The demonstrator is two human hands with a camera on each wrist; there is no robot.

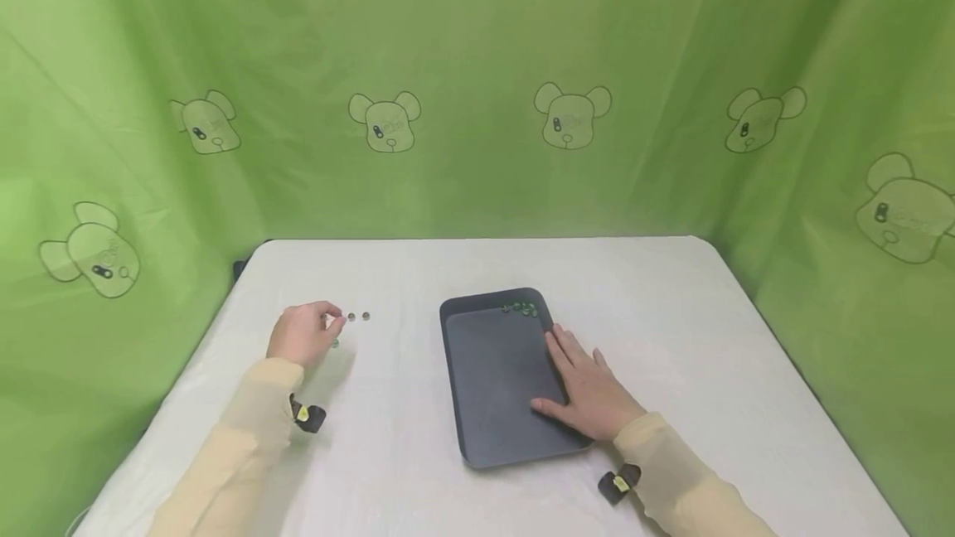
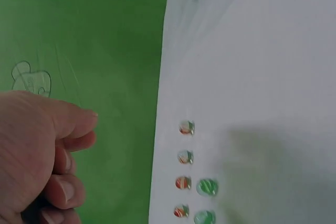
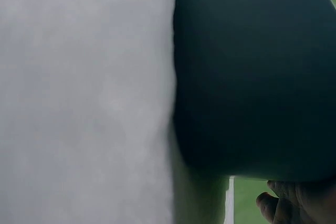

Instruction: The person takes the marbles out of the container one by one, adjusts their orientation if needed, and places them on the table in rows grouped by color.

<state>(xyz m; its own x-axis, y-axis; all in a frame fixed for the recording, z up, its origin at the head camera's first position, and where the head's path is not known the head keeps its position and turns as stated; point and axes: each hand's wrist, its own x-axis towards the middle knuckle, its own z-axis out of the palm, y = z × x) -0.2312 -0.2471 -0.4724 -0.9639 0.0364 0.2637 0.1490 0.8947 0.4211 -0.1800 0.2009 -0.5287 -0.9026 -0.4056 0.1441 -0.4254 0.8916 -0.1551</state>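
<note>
My left hand [image 1: 304, 331] hovers over marbles at the left of the white table. Its thumb and forefinger curve toward each other, and I see nothing between them. Near these fingertips, red-and-white marbles [image 2: 182, 182] form a row, with green marbles [image 2: 207, 187] beside it. A dark grey rectangular tray [image 1: 496, 388] lies at the table's middle. Several green marbles [image 1: 520, 308] sit in its far right corner. Spread along the tray's right rim, my right hand [image 1: 593, 392] rests with fingers extended and thumb over the inside. The right wrist view shows the tray's dark wall [image 3: 252, 77] up close.
White cloth [image 1: 403, 404] covers the table around the tray. Green curtains [image 1: 477, 189] with bear-face prints hang behind the table and along both sides. A dark strap-on device [image 1: 307, 414] sits at my left wrist, another [image 1: 619, 484] at my right.
</note>
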